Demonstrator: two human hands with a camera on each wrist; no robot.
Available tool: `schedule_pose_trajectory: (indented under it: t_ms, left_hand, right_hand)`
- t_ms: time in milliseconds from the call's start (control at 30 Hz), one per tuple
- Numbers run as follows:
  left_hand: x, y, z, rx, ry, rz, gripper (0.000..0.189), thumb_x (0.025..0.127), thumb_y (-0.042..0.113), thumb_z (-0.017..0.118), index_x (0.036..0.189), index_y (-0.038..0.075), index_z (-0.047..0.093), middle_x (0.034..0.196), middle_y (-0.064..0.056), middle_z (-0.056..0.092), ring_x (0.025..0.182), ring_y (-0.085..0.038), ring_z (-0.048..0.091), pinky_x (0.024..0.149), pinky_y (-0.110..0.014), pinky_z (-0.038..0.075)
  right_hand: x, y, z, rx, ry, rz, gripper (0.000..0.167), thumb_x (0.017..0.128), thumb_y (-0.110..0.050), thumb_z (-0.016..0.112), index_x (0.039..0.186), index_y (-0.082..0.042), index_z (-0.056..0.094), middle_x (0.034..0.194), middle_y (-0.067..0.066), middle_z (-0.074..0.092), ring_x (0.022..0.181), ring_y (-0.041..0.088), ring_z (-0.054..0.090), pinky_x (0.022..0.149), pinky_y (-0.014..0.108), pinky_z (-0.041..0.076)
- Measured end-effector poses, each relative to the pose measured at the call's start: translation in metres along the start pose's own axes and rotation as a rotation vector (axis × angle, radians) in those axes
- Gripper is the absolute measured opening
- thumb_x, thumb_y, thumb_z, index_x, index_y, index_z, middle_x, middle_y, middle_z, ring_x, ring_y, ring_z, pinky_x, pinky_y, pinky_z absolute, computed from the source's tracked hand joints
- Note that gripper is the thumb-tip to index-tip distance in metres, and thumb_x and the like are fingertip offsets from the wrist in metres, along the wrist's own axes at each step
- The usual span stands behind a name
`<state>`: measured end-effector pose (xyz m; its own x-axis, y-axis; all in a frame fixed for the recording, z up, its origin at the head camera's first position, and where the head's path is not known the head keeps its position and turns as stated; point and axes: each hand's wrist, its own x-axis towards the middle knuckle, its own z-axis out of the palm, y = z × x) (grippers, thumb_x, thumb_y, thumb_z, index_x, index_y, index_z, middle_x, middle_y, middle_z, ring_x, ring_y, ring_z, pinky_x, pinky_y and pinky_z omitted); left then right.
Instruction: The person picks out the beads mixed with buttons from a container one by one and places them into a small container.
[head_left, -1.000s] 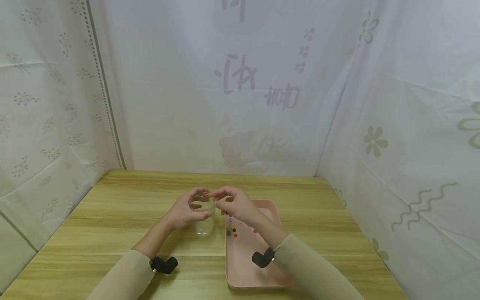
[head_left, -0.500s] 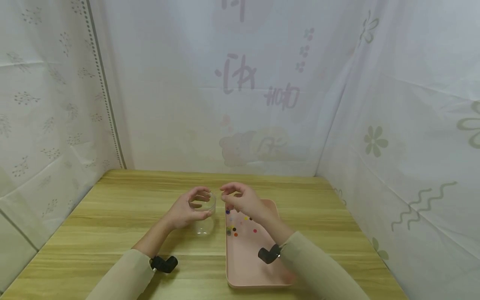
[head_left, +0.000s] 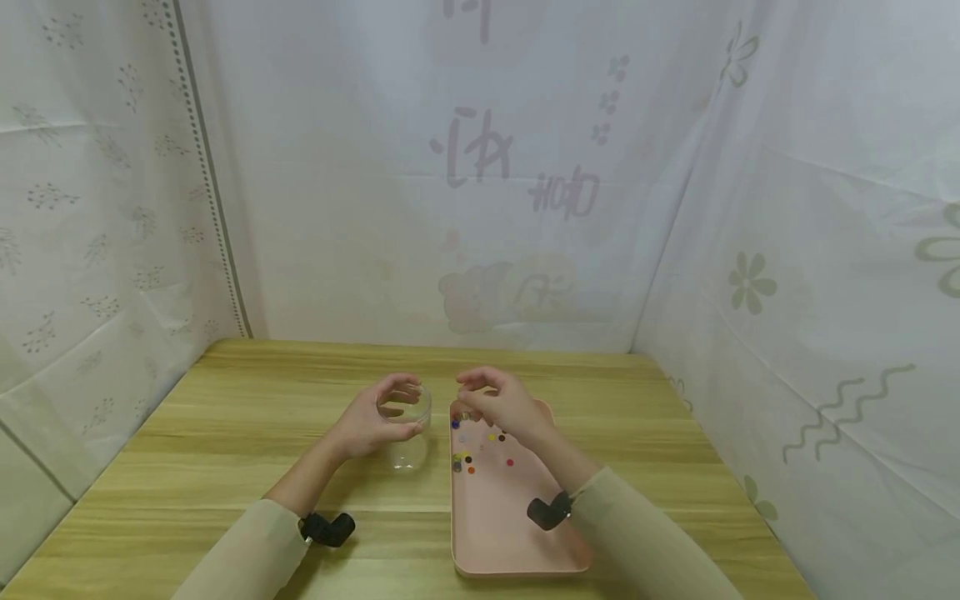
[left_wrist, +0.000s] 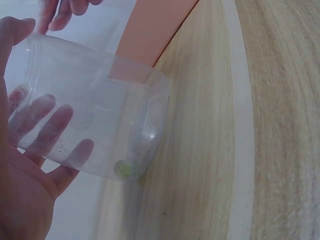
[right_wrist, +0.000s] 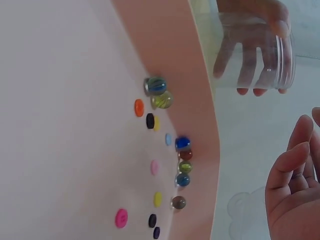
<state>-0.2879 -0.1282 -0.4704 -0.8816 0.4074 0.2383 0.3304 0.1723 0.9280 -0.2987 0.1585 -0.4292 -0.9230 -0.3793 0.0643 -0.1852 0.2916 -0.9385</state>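
Note:
My left hand [head_left: 365, 425] grips a clear plastic jar [head_left: 407, 454] around its upper part, thumb on the near side. The jar stands upright on the table, its mouth facing up. A greenish marble [left_wrist: 125, 168] shows at the jar's bottom in the left wrist view. To the right, my right hand [head_left: 504, 407] hovers over the far left corner of a pink tray [head_left: 517, 533]. Its fingers [right_wrist: 295, 157] are loosely bent, with nothing visible between them. Several glass marbles [right_wrist: 183, 166] lie along the tray's wall, near colourful buttons such as a pink button [right_wrist: 121, 218].
The tray's raised rim [right_wrist: 200, 60] stands between its contents and the jar. A wood-grain table [head_left: 225, 417] lies beneath everything. White printed curtains [head_left: 337, 208] enclose the back and both sides.
My right hand has drawn back from the jar's mouth to the right, over the tray, its fingers loosening. The left hand and jar have stayed in place.

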Motion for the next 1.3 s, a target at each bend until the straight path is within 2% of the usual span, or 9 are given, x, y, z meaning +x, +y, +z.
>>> schedule_pose_trajectory:
  t_ms: [167,300,467,600,833,1100,1300]
  left_hand:
    - [0.000,0.000,0.000,0.006,0.000,-0.001,0.068,0.090,0.018,0.089,0.149,0.013,0.057,0.144,-0.021,0.066,0.138,-0.056,0.059,0.104,-0.052,0.063]
    - [0.000,0.000,0.000,0.005,-0.001,-0.004,0.069,0.090,0.018,0.089,0.150,0.010,0.056,0.144,-0.021,0.066,0.137,-0.056,0.060,0.104,-0.053,0.063]
    - [0.000,0.000,0.000,0.001,-0.001,-0.005,0.070,0.090,0.018,0.089,0.150,0.009,0.055,0.144,-0.021,0.065,0.138,-0.055,0.060,0.105,-0.053,0.063]
    - [0.000,0.000,0.000,-0.002,0.000,-0.002,0.069,0.090,0.018,0.089,0.150,0.011,0.056,0.144,-0.021,0.065,0.138,-0.055,0.059,0.105,-0.054,0.062]
    - [-0.001,0.000,0.000,-0.003,0.003,-0.006,0.067,0.090,0.019,0.089,0.149,0.015,0.057,0.143,-0.021,0.066,0.136,-0.054,0.061,0.105,-0.054,0.062]
    - [0.000,0.000,0.000,0.010,0.006,0.009,0.067,0.090,0.018,0.089,0.148,0.014,0.057,0.142,-0.021,0.067,0.136,-0.052,0.062,0.108,-0.060,0.059]
    - [0.000,0.000,0.000,0.015,0.005,0.004,0.067,0.089,0.018,0.089,0.148,0.015,0.057,0.143,-0.020,0.067,0.135,-0.050,0.063,0.108,-0.060,0.059]
  right_hand:
    - [-0.002,0.007,-0.003,-0.004,-0.009,0.016,0.033,0.106,-0.026,0.075,0.137,-0.016,0.073,0.135,0.008,0.073,0.078,0.019,0.066,0.058,0.024,0.048]
    - [-0.004,0.013,-0.005,-0.031,-0.012,0.029,0.033,0.106,-0.026,0.075,0.137,-0.017,0.072,0.137,0.009,0.073,0.081,0.021,0.067,0.063,0.032,0.054]
    - [-0.006,0.020,-0.006,-0.054,-0.005,0.056,0.035,0.103,-0.029,0.079,0.136,-0.021,0.074,0.128,0.007,0.078,0.080,0.019,0.067,0.065,0.038,0.055]
    - [-0.008,0.023,-0.005,-0.054,-0.010,0.078,0.035,0.103,-0.028,0.078,0.137,-0.017,0.073,0.121,0.005,0.078,0.079,0.019,0.066,0.064,0.036,0.053]
    - [-0.012,0.025,-0.003,-0.061,-0.060,0.103,0.030,0.106,-0.024,0.075,0.134,-0.014,0.074,0.116,0.006,0.074,0.081,0.021,0.067,0.067,0.034,0.056]
    - [-0.017,0.033,-0.001,-0.119,-0.129,0.128,0.033,0.104,-0.031,0.076,0.133,-0.015,0.075,0.114,0.006,0.074,0.082,0.030,0.071,0.056,0.033,0.052]
    - [-0.019,0.036,0.001,-0.148,-0.184,0.123,0.026,0.104,-0.027,0.075,0.128,-0.016,0.077,0.103,0.012,0.074,0.075,0.024,0.069,0.054,0.031,0.050]
